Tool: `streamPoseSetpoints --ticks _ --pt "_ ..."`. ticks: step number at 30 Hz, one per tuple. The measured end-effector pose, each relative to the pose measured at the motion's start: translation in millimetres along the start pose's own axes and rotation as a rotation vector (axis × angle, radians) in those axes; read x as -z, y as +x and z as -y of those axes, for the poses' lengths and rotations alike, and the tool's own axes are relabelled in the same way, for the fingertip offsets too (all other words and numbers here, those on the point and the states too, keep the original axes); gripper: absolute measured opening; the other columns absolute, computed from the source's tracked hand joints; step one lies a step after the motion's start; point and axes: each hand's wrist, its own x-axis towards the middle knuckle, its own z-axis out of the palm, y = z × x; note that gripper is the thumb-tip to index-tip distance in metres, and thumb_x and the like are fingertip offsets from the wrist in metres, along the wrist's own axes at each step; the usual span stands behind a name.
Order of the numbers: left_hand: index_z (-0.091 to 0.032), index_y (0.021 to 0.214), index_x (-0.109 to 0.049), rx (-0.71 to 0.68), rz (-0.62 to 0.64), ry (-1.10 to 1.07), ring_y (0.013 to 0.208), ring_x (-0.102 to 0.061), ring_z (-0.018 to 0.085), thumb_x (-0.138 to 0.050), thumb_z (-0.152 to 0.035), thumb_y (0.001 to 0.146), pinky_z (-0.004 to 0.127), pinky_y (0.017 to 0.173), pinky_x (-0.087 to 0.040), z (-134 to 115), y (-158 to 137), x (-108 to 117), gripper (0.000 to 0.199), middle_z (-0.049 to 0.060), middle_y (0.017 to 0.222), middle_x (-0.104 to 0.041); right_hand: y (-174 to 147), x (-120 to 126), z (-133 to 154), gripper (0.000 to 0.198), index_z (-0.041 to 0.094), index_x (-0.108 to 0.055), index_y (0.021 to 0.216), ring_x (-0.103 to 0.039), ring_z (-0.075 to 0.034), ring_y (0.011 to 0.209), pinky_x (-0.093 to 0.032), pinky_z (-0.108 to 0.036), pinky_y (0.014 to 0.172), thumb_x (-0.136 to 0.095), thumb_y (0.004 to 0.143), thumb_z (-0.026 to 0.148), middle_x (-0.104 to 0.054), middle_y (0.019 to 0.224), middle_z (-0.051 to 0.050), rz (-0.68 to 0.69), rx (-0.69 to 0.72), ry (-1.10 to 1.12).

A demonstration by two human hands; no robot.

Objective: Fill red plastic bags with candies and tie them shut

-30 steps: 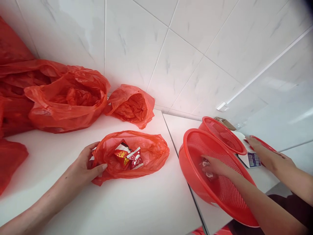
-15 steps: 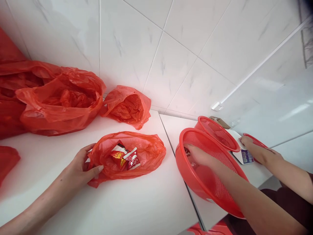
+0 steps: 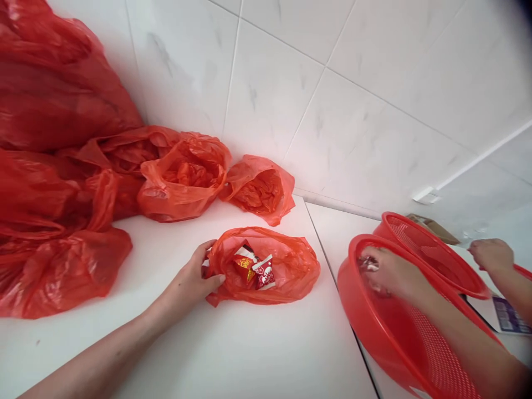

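A red plastic bag (image 3: 291, 263) lies open on the white table, with several small wrapped snack packets (image 3: 265, 272) in red, white and gold inside it. My left hand (image 3: 205, 274) pinches the bag's left rim between thumb and fingers. To the right, my right hand (image 3: 386, 270) is inside a red perforated plastic basket (image 3: 374, 327), near its left wall. Its fingers are closed on a small wrapped snack packet (image 3: 368, 262), blurred by motion. Below the fingers, other packets in the basket are only partly visible.
Several red plastic bags (image 3: 183, 177) crowd the back left, and a smaller open one (image 3: 264, 185) holds crumpled red plastic. Behind my basket stands a second red basket (image 3: 440, 252). A co-worker's hand (image 3: 492, 255) is at the far right, near a box (image 3: 511, 316). A tiled wall borders the table.
The view has swung left, showing more red bags. My right hand has risen within the basket, a packet at its fingertips. My left hand keeps its hold on the bag. The co-worker's hand has lifted.
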Motion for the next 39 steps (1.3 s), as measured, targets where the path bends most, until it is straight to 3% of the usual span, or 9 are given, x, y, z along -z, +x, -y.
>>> streamPoseSetpoints --ticks 6,12,15,18,21,25,30,35,39 --pt "-0.028 0.135 -0.026 0.035 0.063 -0.025 0.065 -0.067 0.02 -0.064 -0.035 0.076 0.036 0.054 -0.058 -1 -1 1 0.071 0.006 0.103 -0.061 -2 49 53 0.021 0.031 -0.057 0.097 -0.058 -0.016 0.075 -0.038 -0.026 0.055 -0.059 0.077 0.037 -0.06 0.1 0.0 -0.363 0.179 -0.159" --pt "-0.027 0.131 -0.031 -0.028 0.049 -0.039 0.071 -0.068 0.02 -0.063 -0.031 0.075 0.032 0.049 -0.057 2 -1 -1 0.064 0.01 0.119 -0.057 -11 18 141 0.019 0.03 -0.061 0.098 -0.054 -0.011 0.069 -0.035 -0.022 0.056 -0.057 0.079 0.027 -0.054 0.092 0.001 -0.17 0.636 -0.159" --pt "-0.027 0.131 -0.03 -0.057 0.064 -0.052 0.075 -0.068 0.021 -0.061 -0.028 0.075 0.032 0.048 -0.057 5 0 0 0.064 0.009 0.116 -0.058 -5 -2 164 0.026 0.03 -0.061 0.105 -0.054 -0.011 0.07 -0.034 -0.022 0.056 -0.06 0.079 0.027 -0.052 0.093 0.0 -0.054 0.752 -0.196" --pt "-0.025 0.132 -0.03 -0.066 0.08 -0.054 0.073 -0.068 0.021 -0.06 -0.025 0.074 0.031 0.049 -0.057 7 -1 1 0.065 0.007 0.107 -0.062 1 -7 170 0.045 0.037 -0.055 0.122 -0.056 -0.011 0.072 -0.039 -0.022 0.061 -0.063 0.078 0.035 -0.054 0.1 0.001 0.067 0.733 -0.117" --pt "-0.026 0.13 -0.033 -0.084 0.074 -0.067 0.073 -0.068 0.02 -0.058 -0.021 0.074 0.03 0.053 -0.057 8 -2 1 0.062 0.006 0.108 -0.062 7 -1 164 0.037 0.04 -0.054 0.122 -0.059 -0.012 0.079 -0.042 -0.024 0.069 -0.051 0.086 0.037 -0.057 0.107 0.003 0.032 0.635 -0.04" --pt "-0.026 0.132 -0.033 -0.066 0.09 -0.096 0.071 -0.067 0.019 -0.057 -0.02 0.074 0.03 0.052 -0.057 10 -3 0 0.063 0.006 0.105 -0.064 18 7 146 0.034 0.034 -0.058 0.119 -0.062 -0.015 0.083 -0.044 -0.027 0.07 -0.044 0.088 0.037 -0.059 0.116 0.0 -0.038 0.471 -0.082" --pt "-0.026 0.132 -0.031 -0.062 0.098 -0.081 0.074 -0.068 0.02 -0.056 -0.02 0.074 0.031 0.055 -0.057 5 -4 2 0.064 0.005 0.101 -0.064 27 2 123 0.042 0.027 -0.054 0.126 -0.061 -0.023 0.098 -0.045 -0.032 0.072 -0.043 0.087 0.039 -0.061 0.12 -0.006 0.098 0.31 -0.197" --pt "-0.027 0.13 -0.033 -0.092 0.083 -0.042 0.083 -0.068 0.022 -0.057 -0.021 0.075 0.031 0.06 -0.057 8 -3 2 0.061 0.004 0.1 -0.064 -1 4 115 0.04 0.024 -0.057 0.12 -0.062 -0.028 0.096 -0.043 -0.033 0.068 -0.044 0.086 0.038 -0.063 0.116 -0.01 0.147 0.258 -0.233" --pt "-0.027 0.131 -0.032 -0.1 0.081 -0.056 0.082 -0.068 0.022 -0.056 -0.02 0.074 0.03 0.055 -0.057 13 0 0 0.062 0.005 0.101 -0.064 -46 3 113 0.022 0.03 -0.061 0.099 -0.065 -0.027 0.077 -0.041 -0.032 0.059 -0.047 0.084 0.037 -0.07 0.086 -0.005 0.208 0.277 -0.202"
